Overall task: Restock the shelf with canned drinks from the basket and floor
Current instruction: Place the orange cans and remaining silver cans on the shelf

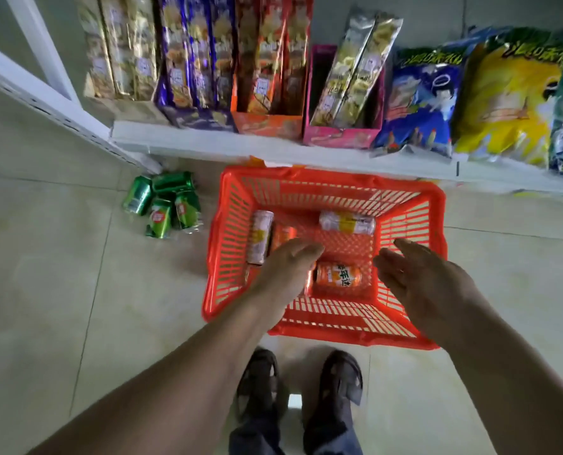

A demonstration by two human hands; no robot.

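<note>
While both hands (349,267) hover empty, fingers straight, red basket (434,224), four green cans (161,203) beside.

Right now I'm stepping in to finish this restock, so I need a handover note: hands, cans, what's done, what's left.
Left hand: open, reaching into the red basket, holding nothing.
Right hand: open over the basket's right side, holding nothing.
In the basket: an orange can lying in the middle, pale cans at the back and left, and more partly hidden under the left hand.
On the floor left of the basket: a cluster of green cans.
Shelf in view holds only snacks.
Done: no cans shelved here.
Left: all cans.
</note>
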